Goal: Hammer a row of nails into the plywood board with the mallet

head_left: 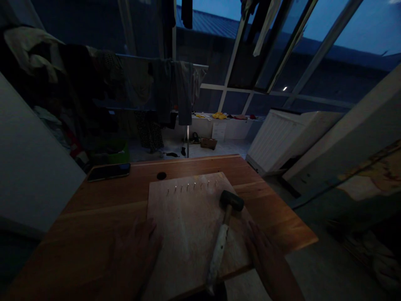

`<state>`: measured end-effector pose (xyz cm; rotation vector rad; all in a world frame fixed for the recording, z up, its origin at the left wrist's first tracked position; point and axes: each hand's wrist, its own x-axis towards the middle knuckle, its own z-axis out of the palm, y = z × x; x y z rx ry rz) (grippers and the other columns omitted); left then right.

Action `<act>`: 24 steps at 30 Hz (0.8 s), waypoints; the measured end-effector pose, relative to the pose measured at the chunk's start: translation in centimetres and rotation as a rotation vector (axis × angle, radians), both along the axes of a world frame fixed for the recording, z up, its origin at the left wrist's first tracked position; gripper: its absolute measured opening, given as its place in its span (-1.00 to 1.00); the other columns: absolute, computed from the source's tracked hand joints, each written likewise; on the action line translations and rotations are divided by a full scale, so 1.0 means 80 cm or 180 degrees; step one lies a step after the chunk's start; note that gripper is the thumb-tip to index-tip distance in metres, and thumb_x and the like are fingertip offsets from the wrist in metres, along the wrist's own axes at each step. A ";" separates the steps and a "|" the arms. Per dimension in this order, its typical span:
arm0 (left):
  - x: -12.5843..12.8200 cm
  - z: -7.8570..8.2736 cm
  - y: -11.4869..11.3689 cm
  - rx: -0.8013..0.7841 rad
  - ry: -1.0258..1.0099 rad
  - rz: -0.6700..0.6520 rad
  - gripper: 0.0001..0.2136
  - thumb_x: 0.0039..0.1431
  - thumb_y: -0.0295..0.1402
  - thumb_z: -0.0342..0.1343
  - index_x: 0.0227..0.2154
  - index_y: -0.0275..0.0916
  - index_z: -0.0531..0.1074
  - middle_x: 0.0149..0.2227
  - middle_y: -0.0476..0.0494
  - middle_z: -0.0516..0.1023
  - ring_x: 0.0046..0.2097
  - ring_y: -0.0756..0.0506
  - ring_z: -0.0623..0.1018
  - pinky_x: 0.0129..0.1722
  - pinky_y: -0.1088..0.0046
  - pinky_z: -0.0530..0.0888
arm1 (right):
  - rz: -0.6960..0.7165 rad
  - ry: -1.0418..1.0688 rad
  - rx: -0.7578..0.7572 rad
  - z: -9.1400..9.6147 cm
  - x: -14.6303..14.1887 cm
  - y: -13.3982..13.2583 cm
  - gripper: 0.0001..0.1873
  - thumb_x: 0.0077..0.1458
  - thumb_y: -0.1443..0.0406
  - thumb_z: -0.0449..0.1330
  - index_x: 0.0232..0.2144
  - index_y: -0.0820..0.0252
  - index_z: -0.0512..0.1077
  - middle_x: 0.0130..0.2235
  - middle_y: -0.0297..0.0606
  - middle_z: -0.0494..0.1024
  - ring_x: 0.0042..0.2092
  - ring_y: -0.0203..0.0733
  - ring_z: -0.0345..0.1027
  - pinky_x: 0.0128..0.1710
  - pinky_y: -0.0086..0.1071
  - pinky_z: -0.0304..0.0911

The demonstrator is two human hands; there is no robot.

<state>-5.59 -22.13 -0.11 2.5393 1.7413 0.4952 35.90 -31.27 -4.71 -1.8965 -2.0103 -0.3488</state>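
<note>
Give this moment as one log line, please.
left hand: flat, board left edge | right hand: flat, board right edge | hammer: on board, unheld | nails: row, far edge

A black-headed mallet (223, 228) with a whitish handle lies on a pale board (188, 234), reddish-brown table (103, 200).
</note>
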 end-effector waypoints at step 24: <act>0.045 0.002 0.168 -0.0911 -0.3096 0.0543 -0.62 0.07 -0.14 0.18 -0.10 -0.24 0.43 -0.03 -0.29 0.53 -0.12 -0.19 0.62 -0.16 0.21 0.61 | 0.1455 -0.0286 -0.0604 0.104 -0.063 0.106 -0.43 0.11 0.63 0.05 0.06 0.12 0.55 0.08 -0.10 0.61 0.17 0.02 0.41 0.11 -0.09 0.40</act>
